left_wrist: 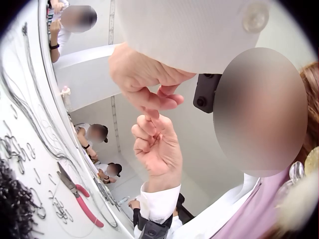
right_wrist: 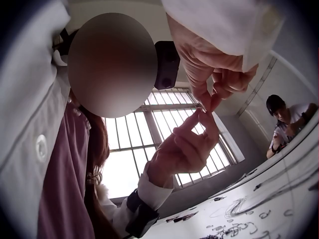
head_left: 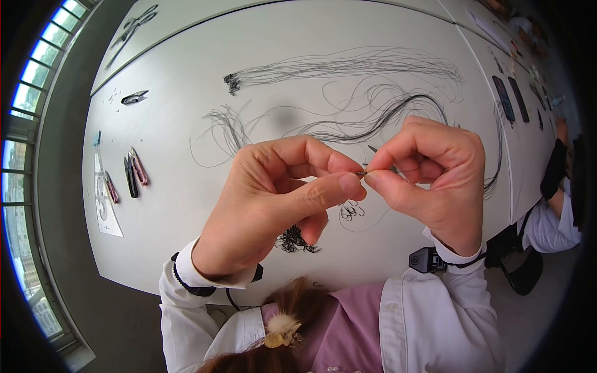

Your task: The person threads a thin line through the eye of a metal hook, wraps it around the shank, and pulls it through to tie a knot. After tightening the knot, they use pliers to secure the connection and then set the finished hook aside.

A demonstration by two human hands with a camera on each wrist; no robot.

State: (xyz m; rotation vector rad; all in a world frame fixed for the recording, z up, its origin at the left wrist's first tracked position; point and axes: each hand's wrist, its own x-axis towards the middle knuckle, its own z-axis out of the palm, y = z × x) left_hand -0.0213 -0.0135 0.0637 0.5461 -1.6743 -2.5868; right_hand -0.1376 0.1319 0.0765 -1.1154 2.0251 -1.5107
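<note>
In the head view the left hand (head_left: 280,193) and right hand (head_left: 435,174) meet above the table, fingertips nearly touching. Both pinch one small dark thin piece (head_left: 361,174) between thumb and index finger; its exact shape is too small to tell. Below the left hand lies a pile of black hooks (head_left: 295,239), with a few loose hooks (head_left: 352,211) beside it. The left wrist view shows red-handled pliers (left_wrist: 79,194) near the hooks. Behind the hands a dark bundle of thin strands (head_left: 385,121) curves over the white table.
Farther back lies another strand bundle (head_left: 342,65). At the left are small snips (head_left: 134,97), black and pink tools (head_left: 131,174), a clear triangle ruler (head_left: 107,199) and scissors (head_left: 132,28). Phones (head_left: 504,98) lie at the right, where other people sit.
</note>
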